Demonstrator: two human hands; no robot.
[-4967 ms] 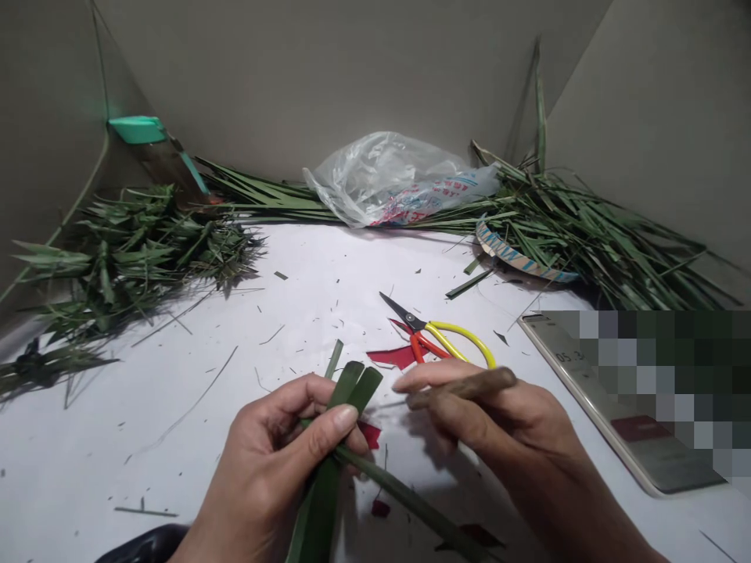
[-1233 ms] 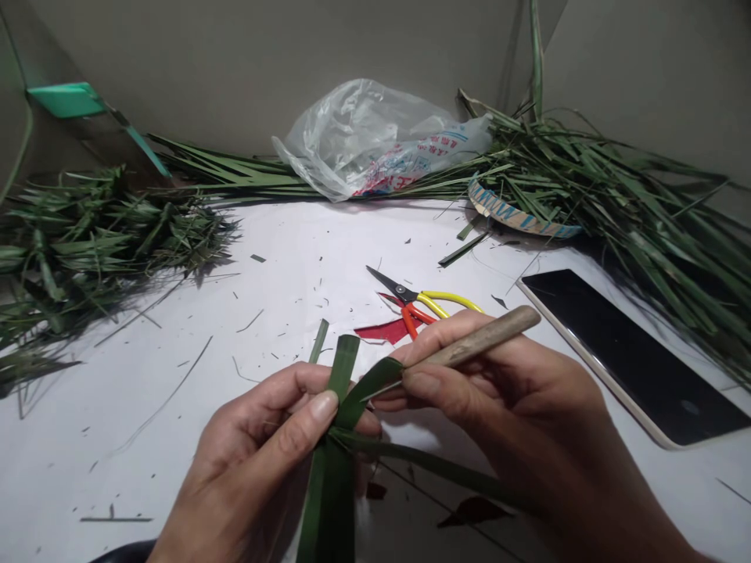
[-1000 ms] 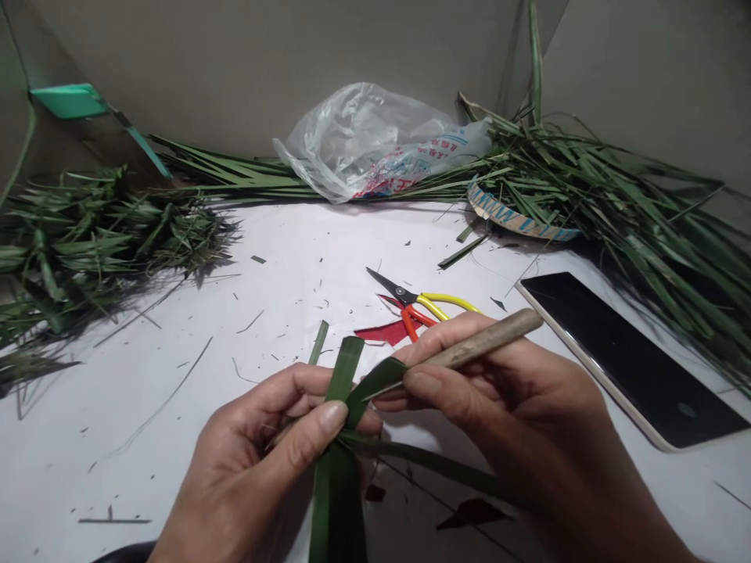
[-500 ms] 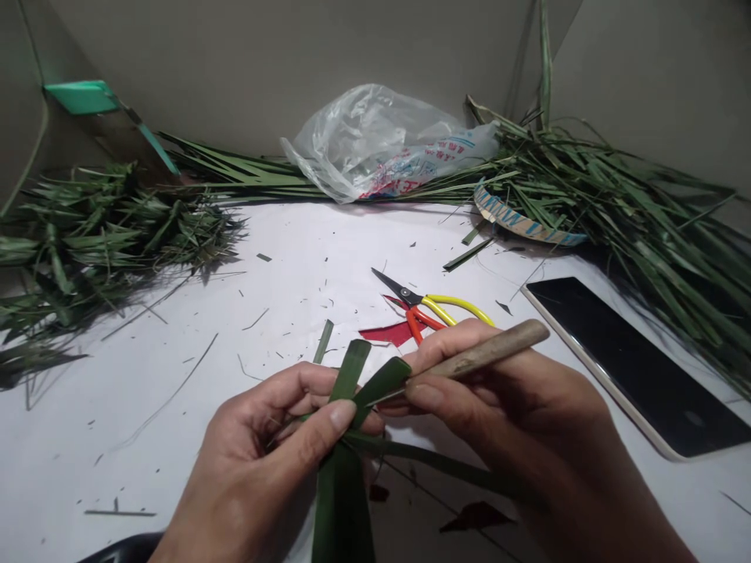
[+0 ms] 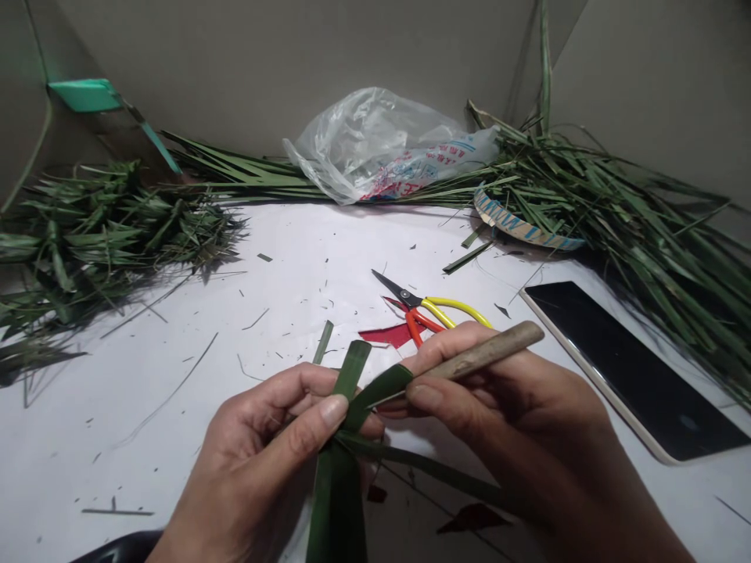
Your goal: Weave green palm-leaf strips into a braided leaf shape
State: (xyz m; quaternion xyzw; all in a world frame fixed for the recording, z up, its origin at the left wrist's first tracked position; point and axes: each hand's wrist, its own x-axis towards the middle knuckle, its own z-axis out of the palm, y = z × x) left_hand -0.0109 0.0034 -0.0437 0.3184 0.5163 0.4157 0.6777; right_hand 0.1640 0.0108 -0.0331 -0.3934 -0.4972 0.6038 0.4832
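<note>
My left hand (image 5: 275, 446) pinches a bundle of folded green leaf strips (image 5: 340, 500) between thumb and fingers, low in the middle of the view. One short strip end points up and another slants to the right. My right hand (image 5: 504, 422) grips a wooden-handled tool (image 5: 486, 352); its thin tip lies along the slanting strip, and where it ends is hidden by the leaf. A longer leaf strip (image 5: 434, 469) runs from the fold to below my right hand. Scissors (image 5: 422, 305) with one yellow and one red handle lie just beyond my fingers.
A phone (image 5: 634, 375) lies at the right. Long leaves (image 5: 634, 195) are heaped behind it, with a curved cardboard piece (image 5: 528, 225) in front. A clear plastic bag (image 5: 375, 145) sits at the back. Spiky woven leaf pieces (image 5: 106, 227) fill the left. Red scraps (image 5: 387, 335) and leaf bits litter the white table.
My left thumb has shifted slightly left on the leaf bundle. The slanting strip's end has tipped lower toward my right fingers, while the tool has barely moved.
</note>
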